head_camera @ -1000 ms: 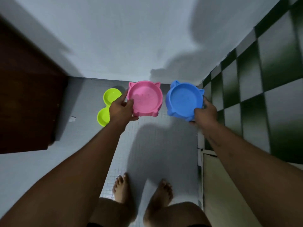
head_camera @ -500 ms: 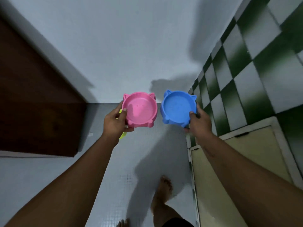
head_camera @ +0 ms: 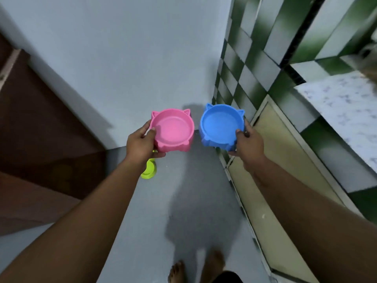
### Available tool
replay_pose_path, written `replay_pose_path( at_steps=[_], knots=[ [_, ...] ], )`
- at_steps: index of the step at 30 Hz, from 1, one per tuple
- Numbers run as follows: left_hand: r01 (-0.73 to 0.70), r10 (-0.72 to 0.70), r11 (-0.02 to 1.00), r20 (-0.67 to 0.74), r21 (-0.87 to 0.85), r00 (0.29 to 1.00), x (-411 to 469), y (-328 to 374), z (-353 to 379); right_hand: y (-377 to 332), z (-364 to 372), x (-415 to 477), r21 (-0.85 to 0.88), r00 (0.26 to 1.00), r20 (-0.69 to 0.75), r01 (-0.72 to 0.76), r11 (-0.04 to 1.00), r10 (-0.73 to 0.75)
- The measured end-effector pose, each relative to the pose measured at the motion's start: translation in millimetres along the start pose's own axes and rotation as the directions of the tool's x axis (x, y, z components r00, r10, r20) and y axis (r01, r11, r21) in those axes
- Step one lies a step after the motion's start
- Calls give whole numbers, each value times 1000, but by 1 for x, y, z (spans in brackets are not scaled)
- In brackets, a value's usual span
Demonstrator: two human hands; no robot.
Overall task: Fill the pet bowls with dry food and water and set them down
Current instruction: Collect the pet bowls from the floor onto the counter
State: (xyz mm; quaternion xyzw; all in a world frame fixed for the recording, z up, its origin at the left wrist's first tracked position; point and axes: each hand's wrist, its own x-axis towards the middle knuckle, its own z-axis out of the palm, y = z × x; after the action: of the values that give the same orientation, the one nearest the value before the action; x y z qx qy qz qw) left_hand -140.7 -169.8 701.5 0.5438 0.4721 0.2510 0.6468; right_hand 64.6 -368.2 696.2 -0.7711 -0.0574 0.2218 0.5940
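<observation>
A pink cat-eared pet bowl (head_camera: 173,128) is held level in front of me, above the floor. My left hand (head_camera: 140,142) grips its left rim, thumb inside the edge. Beside it, a blue cat-eared pet bowl (head_camera: 221,123) is held by its right rim in my right hand (head_camera: 247,145). Both bowls look empty. The two bowls are a small gap apart. A lime-green double bowl (head_camera: 150,170) lies on the floor below my left hand, mostly hidden by my wrist.
A dark brown door (head_camera: 40,139) stands at the left. A pale wall (head_camera: 132,58) is ahead. Green-and-white checkered tiles (head_camera: 244,82) cover the right wall, above a beige cabinet door (head_camera: 285,170) and a marbled countertop (head_camera: 346,107). My bare feet (head_camera: 195,268) stand on grey floor.
Both bowls have come up off the floor with my hands, and my view has risen and turned right, bringing the countertop into sight. The green bowl has slipped under my left wrist.
</observation>
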Motion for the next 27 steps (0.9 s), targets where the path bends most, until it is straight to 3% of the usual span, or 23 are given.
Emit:
replay_pose_path(
  at_steps=[5,14,21,27],
  knots=[
    [-19,19,1000,47,1,999,-58,5,7,-2,-60,-55,-25,996,-81,31,999,-33],
    [-47,47,999,97,-6,994,-188,-6,13,23,-166,-174,10,994,-104,18,1000,-17],
    [-37,47,998,265,-44,963,-284,-13,40,43,-245,-257,16,975,-217,49,999,-45],
    [-74,56,997,399,29,915,-330,-9,62,45,-294,-316,66,929,-367,68,995,-39]
  ],
)
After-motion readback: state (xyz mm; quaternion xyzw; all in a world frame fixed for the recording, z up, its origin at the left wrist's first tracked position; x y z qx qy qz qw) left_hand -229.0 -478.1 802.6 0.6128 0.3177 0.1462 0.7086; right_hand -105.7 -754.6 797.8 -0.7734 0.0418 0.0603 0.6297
